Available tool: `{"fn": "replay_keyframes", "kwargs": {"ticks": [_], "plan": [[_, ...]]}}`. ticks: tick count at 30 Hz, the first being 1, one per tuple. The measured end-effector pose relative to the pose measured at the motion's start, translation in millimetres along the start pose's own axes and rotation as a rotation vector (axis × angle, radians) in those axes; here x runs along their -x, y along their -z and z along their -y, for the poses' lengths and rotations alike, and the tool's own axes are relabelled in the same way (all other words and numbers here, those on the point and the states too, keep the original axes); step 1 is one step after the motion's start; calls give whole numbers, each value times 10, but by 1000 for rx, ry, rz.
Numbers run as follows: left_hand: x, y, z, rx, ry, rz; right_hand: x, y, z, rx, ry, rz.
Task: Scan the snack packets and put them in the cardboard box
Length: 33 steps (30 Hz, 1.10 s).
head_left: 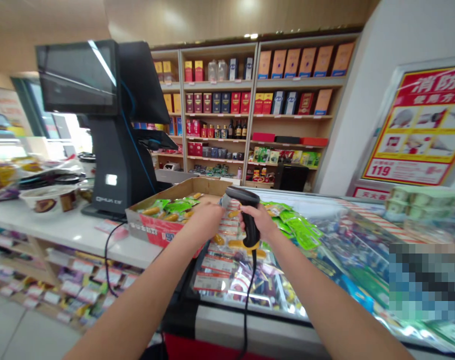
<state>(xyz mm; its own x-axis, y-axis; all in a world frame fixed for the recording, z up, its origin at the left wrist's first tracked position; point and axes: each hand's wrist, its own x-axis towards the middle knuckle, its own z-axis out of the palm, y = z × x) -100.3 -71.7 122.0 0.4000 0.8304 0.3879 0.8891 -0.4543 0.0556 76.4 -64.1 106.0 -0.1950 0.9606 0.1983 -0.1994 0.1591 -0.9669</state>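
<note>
My right hand (260, 220) is wrapped round the grip of a black barcode scanner (251, 227), its head tilted toward the left and its cord hanging down over the counter's front. Close to the scanner's head, my left hand (209, 220) has its fingers closed, partly turned from view. A pale edge shows at those fingertips, too small to name. Below both hands, packets of yellow-brown snacks (242, 244) lie on the glass counter (212, 300). Green snack packets (300, 227) are piled to the right. An open cardboard box (145, 227) of similar packets stands at the left, partly behind my left forearm.
A black cash register (115, 150) with a screen stands on the white counter (100, 245) at the left, beside a paper bowl (47, 199). Shelves of boxed goods (220, 102) line the back wall. Egg cartons (411, 202) sit at the right, below a red poster (418, 125).
</note>
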Motion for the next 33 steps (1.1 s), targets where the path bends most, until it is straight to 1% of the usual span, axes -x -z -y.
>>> {"fn": "replay_keyframes", "kwargs": {"ticks": [1, 2, 3, 4, 6, 8, 10, 12, 14, 15, 16, 18, 19, 21, 22, 23, 25, 28, 30, 33], "plan": [[31, -106, -80, -47, -51, 105, 5, 87, -15, -8, 3, -34], [59, -219, -143, -86, -88, 185, 10, 175, -34, -17, 8, -67], [82, -333, -186, -115, -108, 237, 16, 259, -56, -24, 14, -95], [98, -444, -210, -131, -121, 262, 22, 339, -82, -27, 16, -119], [100, -635, -204, -143, -125, 277, 39, 481, -144, -29, 6, -153], [65, -766, -160, -156, -116, 286, 62, 598, -216, -38, -9, -178], [-6, -836, -119, -166, -89, 305, 84, 699, -294, -57, -13, -203], [-114, -855, -109, -121, -25, 274, 100, 787, -366, -66, -18, -222], [-262, -838, -138, 20, 52, 184, 108, 859, -415, -65, -34, -231], [-349, -823, -166, 128, 87, 127, 111, 887, -425, -67, -41, -231], [-439, -811, -201, 267, 125, 65, 114, 908, -426, -76, -44, -233], [-608, -808, -279, 644, 215, -26, 123, 927, -398, -106, -37, -241], [-675, -824, -316, 866, 264, -38, 131, 927, -375, -119, -31, -248], [-752, -898, -370, 1288, 334, -17, 154, 913, -327, -115, -20, -251], [-761, -951, -383, 1448, 342, -1, 168, 903, -307, -98, -16, -240], [-756, -1012, -384, 1563, 336, 9, 181, 893, -293, -74, -10, -221], [-721, -1135, -355, 1681, 319, -15, 205, 875, -284, 2, 8, -161], [-674, -1261, -282, 1712, 311, -51, 220, 863, -300, 145, 25, -64], [-665, -1290, -250, 1715, 298, -64, 216, 862, -312, 197, 25, -37], [-668, -1288, -249, 1724, 284, -41, 198, 871, -328, 197, 21, -52]]}}
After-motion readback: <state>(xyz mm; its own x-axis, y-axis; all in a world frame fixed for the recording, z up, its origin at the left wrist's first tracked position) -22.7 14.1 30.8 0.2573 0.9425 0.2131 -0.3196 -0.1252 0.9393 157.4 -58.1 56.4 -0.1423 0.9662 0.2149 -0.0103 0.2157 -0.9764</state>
